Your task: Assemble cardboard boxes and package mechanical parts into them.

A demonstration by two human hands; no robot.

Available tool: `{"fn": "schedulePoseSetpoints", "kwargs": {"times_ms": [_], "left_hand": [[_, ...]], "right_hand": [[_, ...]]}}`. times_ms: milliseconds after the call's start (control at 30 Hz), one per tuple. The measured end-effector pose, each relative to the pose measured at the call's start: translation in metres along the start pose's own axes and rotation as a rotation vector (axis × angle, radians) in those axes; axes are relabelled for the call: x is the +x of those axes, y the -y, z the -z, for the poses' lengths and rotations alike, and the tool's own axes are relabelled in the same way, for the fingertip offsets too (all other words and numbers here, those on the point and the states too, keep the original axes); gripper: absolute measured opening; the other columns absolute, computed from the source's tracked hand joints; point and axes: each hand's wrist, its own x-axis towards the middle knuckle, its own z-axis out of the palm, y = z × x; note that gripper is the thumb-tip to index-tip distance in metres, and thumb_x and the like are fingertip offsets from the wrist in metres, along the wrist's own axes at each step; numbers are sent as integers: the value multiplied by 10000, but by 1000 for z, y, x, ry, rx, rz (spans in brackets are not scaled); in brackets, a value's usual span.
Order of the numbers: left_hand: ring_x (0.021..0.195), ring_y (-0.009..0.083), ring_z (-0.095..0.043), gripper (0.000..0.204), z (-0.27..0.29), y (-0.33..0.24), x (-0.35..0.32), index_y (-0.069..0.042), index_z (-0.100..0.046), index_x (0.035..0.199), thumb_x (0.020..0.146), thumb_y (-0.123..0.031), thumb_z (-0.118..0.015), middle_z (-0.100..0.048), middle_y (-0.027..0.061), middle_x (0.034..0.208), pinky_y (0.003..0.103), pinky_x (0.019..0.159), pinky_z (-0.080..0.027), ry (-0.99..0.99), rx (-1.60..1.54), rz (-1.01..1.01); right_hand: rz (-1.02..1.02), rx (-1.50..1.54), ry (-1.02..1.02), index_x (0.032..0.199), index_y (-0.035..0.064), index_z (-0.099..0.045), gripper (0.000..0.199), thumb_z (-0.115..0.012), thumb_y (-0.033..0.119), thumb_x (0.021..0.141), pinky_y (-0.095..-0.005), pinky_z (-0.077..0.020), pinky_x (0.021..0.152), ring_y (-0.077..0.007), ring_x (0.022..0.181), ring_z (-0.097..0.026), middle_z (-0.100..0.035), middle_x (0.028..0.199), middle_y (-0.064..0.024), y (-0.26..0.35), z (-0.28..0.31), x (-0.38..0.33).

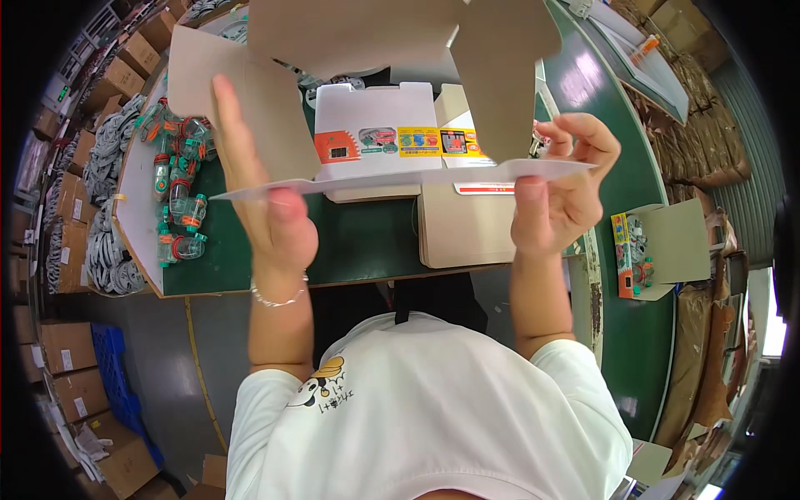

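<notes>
Between my hands, raised above the bench, is a partly folded carton (358,37), grey-brown inside and pale outside, its flaps standing out. My left hand (279,221) grips its left side, the fingers stretched along the side flap and the thumb against the near edge. At the near right corner my right hand (562,196) pinches the carton with the thumb in front and the fingers curled behind. Beyond it lies a white printed carton (375,112) with orange and yellow panels. A stack of flat brown cartons (462,229) rests at the bench's near edge.
Clear bottle-like containers (179,187) with green and orange parts lie left on the green bench (358,242). Grey coiled hoses (112,200) are heaped farther left. On the right-hand green surface stands an open filled carton (667,250). A blue pallet (121,375) is at lower left.
</notes>
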Motion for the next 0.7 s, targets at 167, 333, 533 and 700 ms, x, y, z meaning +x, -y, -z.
{"fn": "schedulePoseSetpoints", "kwargs": {"times_ms": [167,333,533,700], "left_hand": [[1419,287,-365,654,-32,1,-10,61,-363,1488,943,-199,-614,-293,189,1587,386,1138,-322,-378,-275,142],[1434,299,-357,580,-43,7,-23,43,-404,1475,901,22,-487,-313,218,1581,370,1129,-323,-252,91,118],[1444,344,-365,593,-46,17,-30,20,-506,1399,817,115,-436,-390,260,1534,422,1133,-330,-130,130,86],[1434,397,-368,453,-45,21,-26,-3,-575,1280,843,76,-486,-436,271,1494,518,1129,-324,127,269,-206]], "right_hand": [[-493,572,-126,972,54,-615,204,-707,-21,806,-384,-406,1015,-291,1316,-423,-386,1455,-181,-13,-7,-35],[-681,246,-113,1408,52,-362,666,-581,-82,794,-420,-349,1104,-323,1343,-424,-339,1496,-211,-10,-16,-44],[-723,-136,247,1562,18,-83,886,-387,-149,747,-399,-327,1129,-319,1366,-408,-309,1504,-227,-10,-12,-40],[-755,-156,199,1554,9,-119,879,-358,-178,729,-391,-326,1131,-311,1363,-413,-319,1494,-229,-22,-8,-42]]}}
